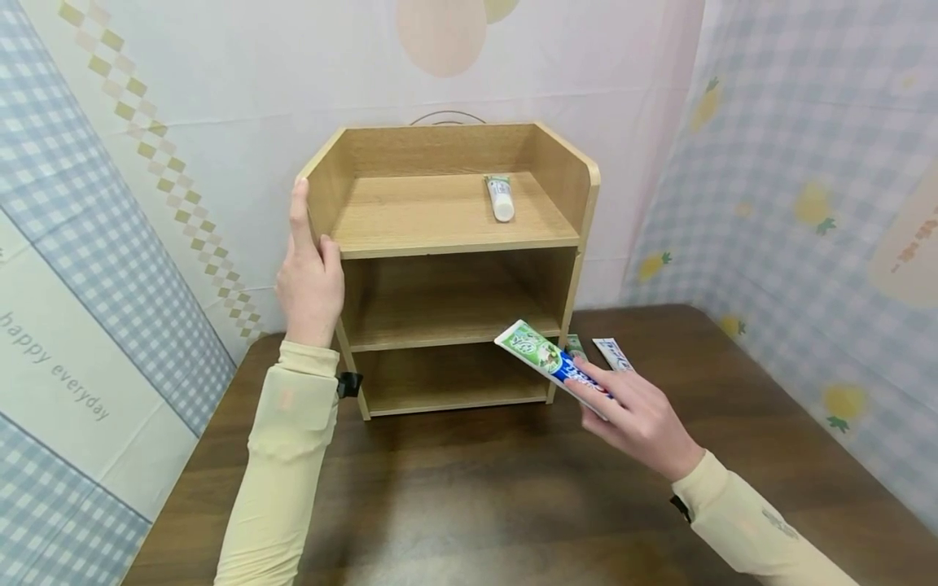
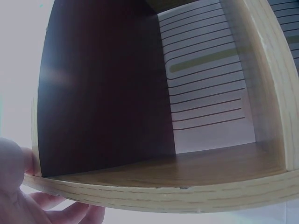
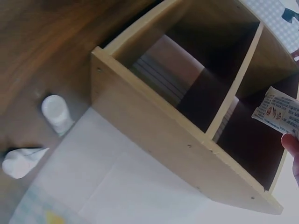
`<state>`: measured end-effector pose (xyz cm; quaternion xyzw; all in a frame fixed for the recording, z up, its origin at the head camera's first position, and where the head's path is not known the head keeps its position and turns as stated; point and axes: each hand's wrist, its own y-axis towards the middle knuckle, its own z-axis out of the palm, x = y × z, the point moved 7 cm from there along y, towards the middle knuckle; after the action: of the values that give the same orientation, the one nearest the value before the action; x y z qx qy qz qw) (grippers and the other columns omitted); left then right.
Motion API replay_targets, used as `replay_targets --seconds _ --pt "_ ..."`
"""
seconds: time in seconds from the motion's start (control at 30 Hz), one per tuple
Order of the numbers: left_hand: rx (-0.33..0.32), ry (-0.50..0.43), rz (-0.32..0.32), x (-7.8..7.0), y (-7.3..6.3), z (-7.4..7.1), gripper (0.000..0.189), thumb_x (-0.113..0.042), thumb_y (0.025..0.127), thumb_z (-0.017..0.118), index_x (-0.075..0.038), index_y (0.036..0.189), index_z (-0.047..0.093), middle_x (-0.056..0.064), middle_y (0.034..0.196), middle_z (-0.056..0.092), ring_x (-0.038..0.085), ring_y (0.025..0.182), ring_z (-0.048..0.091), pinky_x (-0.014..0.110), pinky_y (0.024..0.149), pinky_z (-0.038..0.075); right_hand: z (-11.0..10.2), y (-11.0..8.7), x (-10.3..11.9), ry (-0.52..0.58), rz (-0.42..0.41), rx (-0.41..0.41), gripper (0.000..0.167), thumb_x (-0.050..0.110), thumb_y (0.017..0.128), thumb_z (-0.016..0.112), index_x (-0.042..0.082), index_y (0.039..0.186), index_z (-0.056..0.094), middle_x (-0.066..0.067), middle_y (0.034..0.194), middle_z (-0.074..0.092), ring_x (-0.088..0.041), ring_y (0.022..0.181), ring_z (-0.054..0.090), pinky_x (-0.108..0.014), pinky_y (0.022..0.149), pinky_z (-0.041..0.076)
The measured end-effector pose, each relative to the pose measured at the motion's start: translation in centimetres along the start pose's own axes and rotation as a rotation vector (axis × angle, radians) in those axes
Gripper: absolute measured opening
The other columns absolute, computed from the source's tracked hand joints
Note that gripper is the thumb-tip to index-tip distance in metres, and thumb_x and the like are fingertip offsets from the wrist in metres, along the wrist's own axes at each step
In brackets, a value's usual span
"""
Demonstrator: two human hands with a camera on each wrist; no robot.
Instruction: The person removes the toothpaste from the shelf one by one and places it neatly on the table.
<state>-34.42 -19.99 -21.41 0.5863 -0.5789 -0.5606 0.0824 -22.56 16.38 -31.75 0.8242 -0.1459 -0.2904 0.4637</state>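
Note:
A three-level wooden shelf (image 1: 458, 247) stands on the table. My left hand (image 1: 309, 289) grips the edge of its left side panel, and in the left wrist view fingers (image 2: 70, 213) show on the panel's outer side. My right hand (image 1: 645, 419) holds a green, white and blue toothpaste tube (image 1: 541, 353) by its blue part, out in front of the shelf's lower right. In the right wrist view the tube's printed end (image 3: 279, 112) overlaps a compartment opening. Another toothpaste tube (image 1: 501, 198) lies on the top level, its white cap toward me.
Right of the shelf, on the brown table (image 1: 469, 505), lie a green tube (image 1: 575, 345) and a white tube (image 1: 611, 353), partly hidden behind my right hand. Patterned cloth (image 1: 777, 203) hangs at the back and both sides. The middle and bottom levels face me.

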Motion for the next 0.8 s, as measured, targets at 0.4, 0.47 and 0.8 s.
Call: replay_targets --seconds 0.4,0.47,0.8 --pt "-0.004 -0.017 -0.005 0.4 0.0 0.0 0.063 -0.016 0.096 0.038 -0.043 0.15 0.019 -0.014 0.156 0.035 0.028 0.056 0.032 0.037 0.051 0.029 -2.7 -1.9 0.2 0.022 -0.012 -0.038 0.028 0.021 0.094 0.054 0.001 0.097 0.074 -0.02 0.092 0.074 -0.019 0.061 0.056 -0.028 0.055 0.038" --pt "-0.006 -0.019 -0.004 0.4 0.0 0.0 0.063 -0.016 0.096 0.038 -0.043 0.15 0.019 -0.013 0.155 0.035 0.028 0.055 0.032 0.037 0.05 0.028 -2.9 -2.5 0.2 0.016 -0.007 -0.024 0.03 0.023 0.095 0.054 0.001 0.098 0.074 -0.019 0.093 0.074 -0.018 0.06 0.055 -0.027 0.055 0.039" --pt "-0.004 -0.006 -0.003 0.2 0.0 0.1 0.064 -0.016 0.096 0.039 -0.043 0.15 0.019 -0.011 0.155 0.036 0.028 0.056 0.032 0.037 0.05 0.029 -3.9 -5.6 -0.7 -0.052 0.064 -0.029 0.03 0.02 0.092 0.052 0.001 0.095 0.075 -0.018 0.088 0.075 -0.019 0.056 0.054 -0.028 0.053 0.04"
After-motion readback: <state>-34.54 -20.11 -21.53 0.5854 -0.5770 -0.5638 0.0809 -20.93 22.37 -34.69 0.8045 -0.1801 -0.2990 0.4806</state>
